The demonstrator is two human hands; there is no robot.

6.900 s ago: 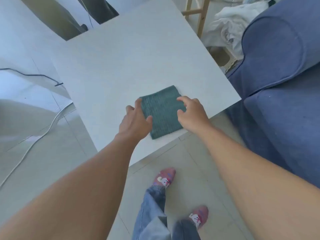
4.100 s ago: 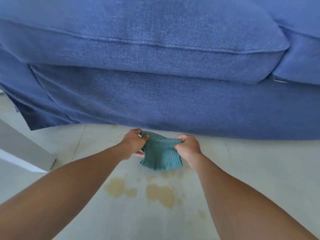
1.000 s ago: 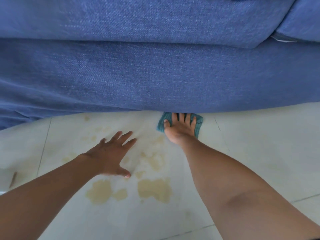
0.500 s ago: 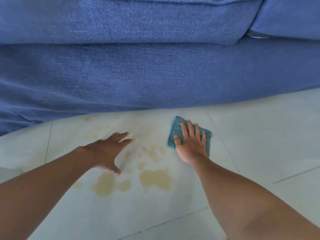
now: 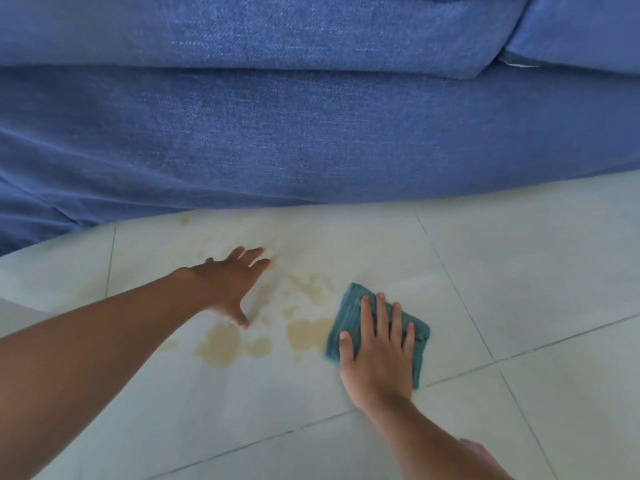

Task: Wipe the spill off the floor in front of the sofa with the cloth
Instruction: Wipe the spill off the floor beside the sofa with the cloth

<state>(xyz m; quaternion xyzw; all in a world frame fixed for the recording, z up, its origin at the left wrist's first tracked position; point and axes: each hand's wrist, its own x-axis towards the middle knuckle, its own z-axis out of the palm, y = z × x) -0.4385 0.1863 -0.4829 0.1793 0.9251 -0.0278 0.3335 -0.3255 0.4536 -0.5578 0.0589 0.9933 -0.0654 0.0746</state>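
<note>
Two hands are seen: the right hand (image 5: 375, 355) is pressed flat on the teal cloth (image 5: 349, 318); the tan spill (image 5: 304, 332) lies just left, toward the open left hand (image 5: 227, 287).

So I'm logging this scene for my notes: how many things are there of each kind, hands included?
Hands: 2, left hand flat on the floor, right hand pressing the cloth
Cloths: 1, teal cloth
Sofas: 1, blue sofa
Spills: 1, yellowish spill in several patches
Total: 5
</note>
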